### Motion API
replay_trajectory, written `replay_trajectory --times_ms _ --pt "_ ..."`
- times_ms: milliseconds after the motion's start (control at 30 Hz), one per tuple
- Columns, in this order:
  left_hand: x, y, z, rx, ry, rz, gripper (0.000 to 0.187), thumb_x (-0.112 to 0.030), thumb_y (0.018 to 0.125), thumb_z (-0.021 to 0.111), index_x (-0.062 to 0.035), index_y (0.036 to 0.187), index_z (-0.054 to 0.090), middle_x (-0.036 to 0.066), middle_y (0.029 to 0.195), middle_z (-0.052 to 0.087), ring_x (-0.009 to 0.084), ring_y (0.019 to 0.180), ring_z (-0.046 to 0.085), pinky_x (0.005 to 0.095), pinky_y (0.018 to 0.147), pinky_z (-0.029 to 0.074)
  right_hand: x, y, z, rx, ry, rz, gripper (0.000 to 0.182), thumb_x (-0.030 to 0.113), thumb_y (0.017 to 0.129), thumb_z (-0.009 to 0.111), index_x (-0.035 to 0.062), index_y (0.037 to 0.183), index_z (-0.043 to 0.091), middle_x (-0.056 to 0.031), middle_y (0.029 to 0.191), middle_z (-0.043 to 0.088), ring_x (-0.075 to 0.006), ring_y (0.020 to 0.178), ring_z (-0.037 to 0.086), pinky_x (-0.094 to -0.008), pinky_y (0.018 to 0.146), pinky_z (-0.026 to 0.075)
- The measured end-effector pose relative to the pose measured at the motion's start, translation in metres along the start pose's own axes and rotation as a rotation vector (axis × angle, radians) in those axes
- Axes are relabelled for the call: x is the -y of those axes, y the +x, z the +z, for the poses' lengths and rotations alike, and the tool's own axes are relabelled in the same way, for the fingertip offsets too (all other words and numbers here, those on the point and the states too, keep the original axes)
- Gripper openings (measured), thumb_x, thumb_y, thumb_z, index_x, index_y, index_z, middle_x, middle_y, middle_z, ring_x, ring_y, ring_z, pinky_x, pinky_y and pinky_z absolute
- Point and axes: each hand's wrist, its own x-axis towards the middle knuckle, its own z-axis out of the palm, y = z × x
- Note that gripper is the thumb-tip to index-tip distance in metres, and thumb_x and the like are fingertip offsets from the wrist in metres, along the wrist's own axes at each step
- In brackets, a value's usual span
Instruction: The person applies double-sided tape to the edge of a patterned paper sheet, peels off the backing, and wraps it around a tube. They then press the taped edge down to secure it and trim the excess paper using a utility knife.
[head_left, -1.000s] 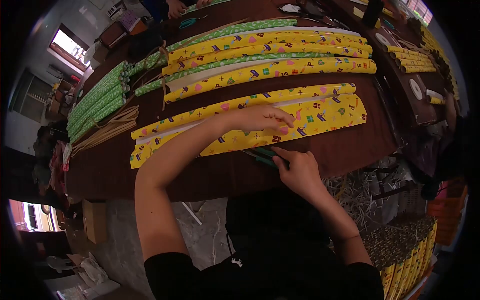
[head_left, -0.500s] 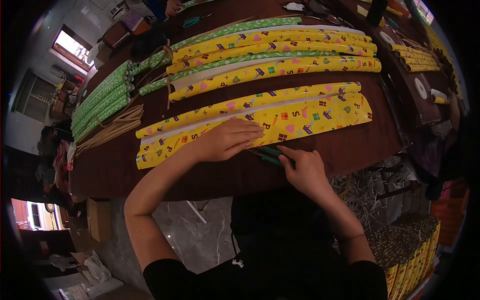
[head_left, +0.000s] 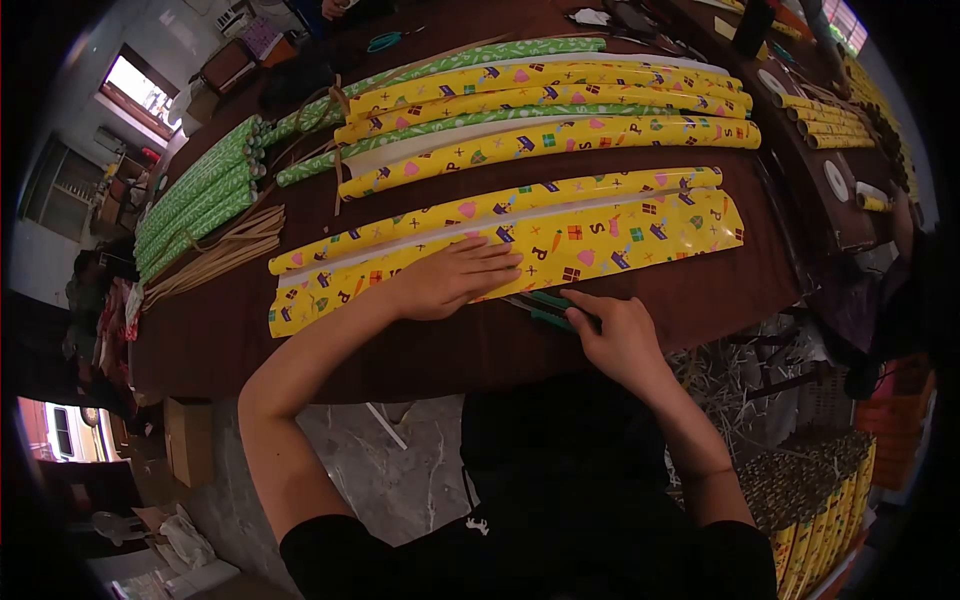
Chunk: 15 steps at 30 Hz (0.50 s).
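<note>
My left hand (head_left: 457,277) lies flat, fingers stretched to the right, on a partly unrolled sheet of yellow patterned paper (head_left: 640,232). The rolled part of that paper (head_left: 430,217) runs along its far side. At the sheet's near edge, my right hand (head_left: 612,326) is closed around the green handles of scissors (head_left: 548,307). The blades point left and lie close to the paper's edge, partly hidden by it and by the dim light.
Yellow rolls (head_left: 590,133) and green rolls (head_left: 520,48) lie across the brown table (head_left: 380,365) beyond the sheet. At left are a green stack (head_left: 200,200) and brown strips (head_left: 225,253). Teal scissors (head_left: 385,41) lie at the back; a person's hand (head_left: 335,8) shows there.
My right hand and the scissors have shifted slightly right. My left hand stays on the paper, nearly in place. The other person's hand at the back has moved toward the frame's top edge.
</note>
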Motion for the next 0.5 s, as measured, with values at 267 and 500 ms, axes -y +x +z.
replay_trajectory --times_ms 267,500 --pt "0.0071 0.0053 -0.0019 0.011 -0.218 -0.047 0.041 -0.011 0.099 0.044 -0.0151 0.139 0.048 0.008 0.147 0.041 0.0268 0.139 0.034 0.0467 0.117 0.020 0.0045 0.0003 -0.0034 0.016 0.011 0.050 0.026 0.024 0.088 0.063 0.0114 0.110 0.070 -0.0105 0.067 0.065 -0.0284 0.065 0.062 -0.0388 0.068 0.042" --pt "0.0068 0.0018 -0.0005 0.019 -0.114 -0.009 0.046 -0.008 0.097 0.046 -0.0158 0.143 0.043 0.008 0.152 0.035 0.0263 0.142 0.030 0.0476 0.118 0.019 0.0110 0.0037 -0.0042 0.060 0.047 0.122 0.027 0.026 0.088 0.063 0.0101 0.109 0.071 -0.0125 0.066 0.066 -0.0290 0.067 0.066 -0.0411 0.076 0.047"
